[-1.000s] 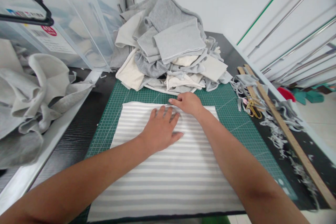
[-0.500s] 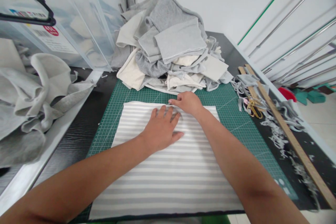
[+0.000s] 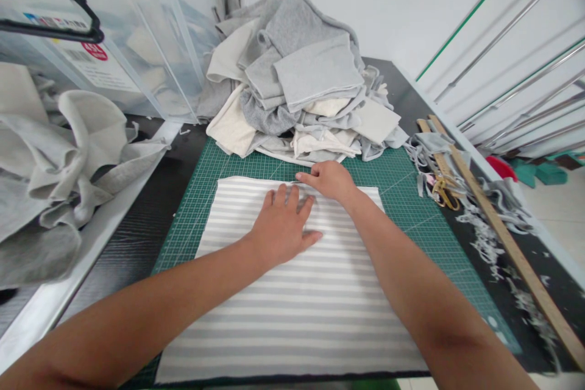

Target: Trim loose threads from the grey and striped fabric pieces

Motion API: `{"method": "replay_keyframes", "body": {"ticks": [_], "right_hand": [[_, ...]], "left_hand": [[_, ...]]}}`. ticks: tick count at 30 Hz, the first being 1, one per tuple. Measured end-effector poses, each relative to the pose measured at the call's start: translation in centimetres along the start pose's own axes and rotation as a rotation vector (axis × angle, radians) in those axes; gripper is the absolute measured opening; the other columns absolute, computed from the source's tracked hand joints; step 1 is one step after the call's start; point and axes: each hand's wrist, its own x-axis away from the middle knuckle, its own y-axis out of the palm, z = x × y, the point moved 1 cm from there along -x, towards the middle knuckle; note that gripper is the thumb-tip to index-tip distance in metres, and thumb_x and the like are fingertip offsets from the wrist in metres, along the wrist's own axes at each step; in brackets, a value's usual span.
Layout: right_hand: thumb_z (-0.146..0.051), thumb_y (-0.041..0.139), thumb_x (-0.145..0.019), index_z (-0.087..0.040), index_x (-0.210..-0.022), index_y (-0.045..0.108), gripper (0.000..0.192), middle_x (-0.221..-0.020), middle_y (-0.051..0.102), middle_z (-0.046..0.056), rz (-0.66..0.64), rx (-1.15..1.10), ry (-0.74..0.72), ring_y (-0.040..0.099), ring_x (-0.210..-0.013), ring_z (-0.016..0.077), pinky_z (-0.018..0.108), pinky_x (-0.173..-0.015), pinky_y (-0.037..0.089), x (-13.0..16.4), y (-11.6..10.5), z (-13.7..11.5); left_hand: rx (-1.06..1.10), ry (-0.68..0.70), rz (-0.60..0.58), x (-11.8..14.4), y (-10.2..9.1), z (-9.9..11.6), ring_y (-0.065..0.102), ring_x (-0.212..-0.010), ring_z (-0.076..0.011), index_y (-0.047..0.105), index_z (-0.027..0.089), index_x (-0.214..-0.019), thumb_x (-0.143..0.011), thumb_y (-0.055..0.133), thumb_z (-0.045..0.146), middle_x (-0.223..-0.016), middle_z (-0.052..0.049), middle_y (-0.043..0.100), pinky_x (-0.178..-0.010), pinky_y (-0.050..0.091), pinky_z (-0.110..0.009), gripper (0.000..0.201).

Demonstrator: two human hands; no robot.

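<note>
A grey-and-white striped fabric [image 3: 292, 323] lies flat on a green cutting mat [image 3: 402, 189]. My left hand [image 3: 284, 225] rests on it, palm down with fingers spread, close to its far edge. At that edge, just to the right, my right hand [image 3: 333, 181] is closed, thumb pointing left. A thin, dark, shiny tip shows by the thumb, but most of what the fingers hold is hidden behind the hand.
A heap of grey and cream fabric pieces [image 3: 315, 73] stands behind the mat. Clear plastic bins [image 3: 159, 42] and loose grey cloth [image 3: 77, 158] are on the left. On the right lie gold-handled scissors [image 3: 444, 195], a wooden strip [image 3: 516, 241] and fabric scraps [image 3: 482, 237].
The camera view has shifted slightly. Both hands keep nearly the same place on the striped fabric.
</note>
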Motion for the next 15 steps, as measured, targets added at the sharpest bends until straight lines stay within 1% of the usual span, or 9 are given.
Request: {"method": "replay_keyframes", "body": {"ticks": [8,15], "right_hand": [[-0.071,0.045,-0.081,-0.019,-0.058,0.062,0.06,-0.057,0.06,0.002,0.011,-0.004,-0.025,0.046,-0.053,0.0121,0.027,-0.05,0.022,-0.21,0.13,-0.57],[-0.068,0.052,-0.079,-0.019,-0.059,0.064,0.054,-0.059,0.062,0.002,-0.012,-0.008,0.025,0.048,-0.055,0.0127,0.027,-0.05,0.024,-0.28,-0.05,-0.69]], "left_hand": [[-0.009,0.016,0.0,-0.08,-0.22,-0.07,0.033,-0.132,-0.0423,0.044,0.02,-0.14,-0.088,0.041,0.065,-0.143,-0.019,0.041,-0.104,0.028,-0.059,0.069],[0.0,0.018,-0.008,-0.12,-0.27,-0.11,0.033,-0.132,-0.0423,0.044,0.02,-0.14,-0.088,0.04,0.065,-0.144,-0.019,0.04,-0.104,0.028,-0.059,0.069]]}}
